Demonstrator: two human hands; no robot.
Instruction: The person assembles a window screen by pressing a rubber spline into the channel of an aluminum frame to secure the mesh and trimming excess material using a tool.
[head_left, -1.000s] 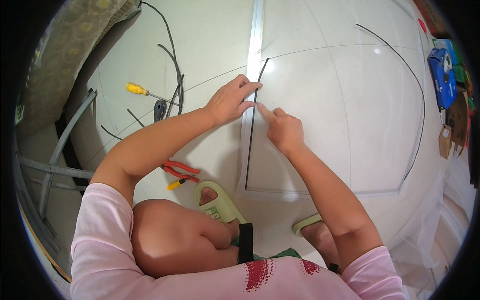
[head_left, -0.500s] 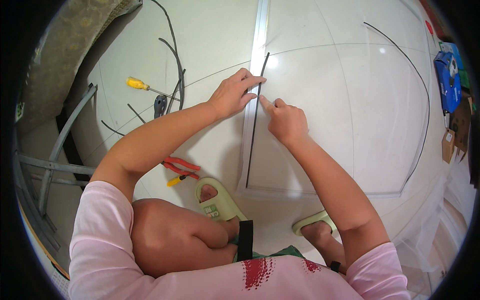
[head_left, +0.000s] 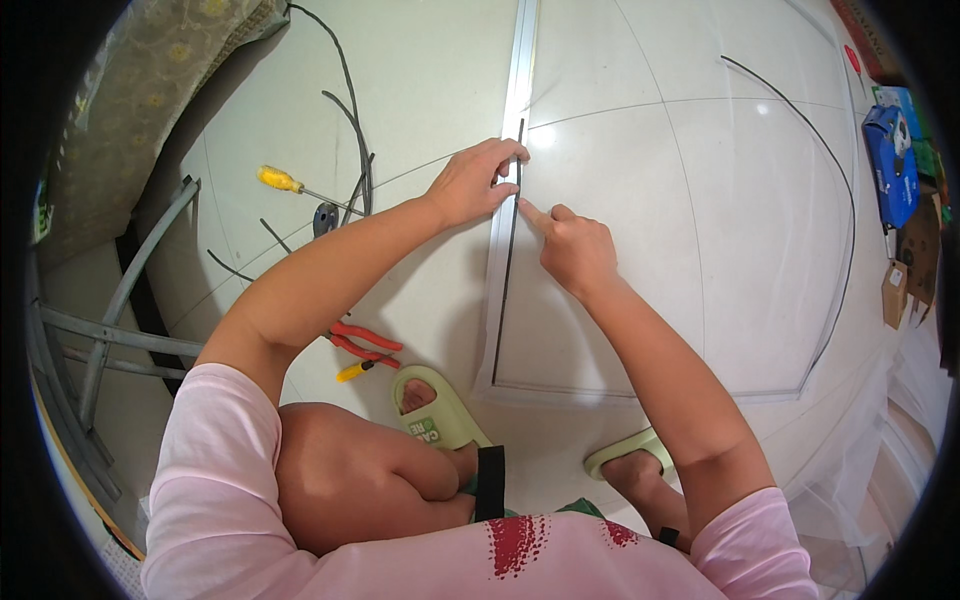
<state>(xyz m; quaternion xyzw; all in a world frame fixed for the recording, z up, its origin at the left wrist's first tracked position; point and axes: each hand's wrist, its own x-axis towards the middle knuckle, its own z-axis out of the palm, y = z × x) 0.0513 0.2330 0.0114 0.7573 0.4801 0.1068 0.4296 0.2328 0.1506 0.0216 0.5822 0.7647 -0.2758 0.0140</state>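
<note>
A thin black rubber strip runs along the left bar of a silver metal screen frame, over pale, sheer mesh. My left hand lies across that bar from the left. Its fingertips curl over the strip's upper part, and its thumb sits lower against the bar. From the right comes my right hand, index finger stretched out with its tip at the strip just below my left thumb. The other right fingers are curled in, with nothing visible in them.
Left of the frame lie a yellow-handled screwdriver, red-handled pliers, a small yellow-handled tool and loose black strips. Metal tubing stands at far left. A blue package and small cardboard box sit at far right.
The strip's upper end has shifted left, from beside the bar onto it. My left fingertips have drawn in over the strip. My right index finger stays near the same spot.
</note>
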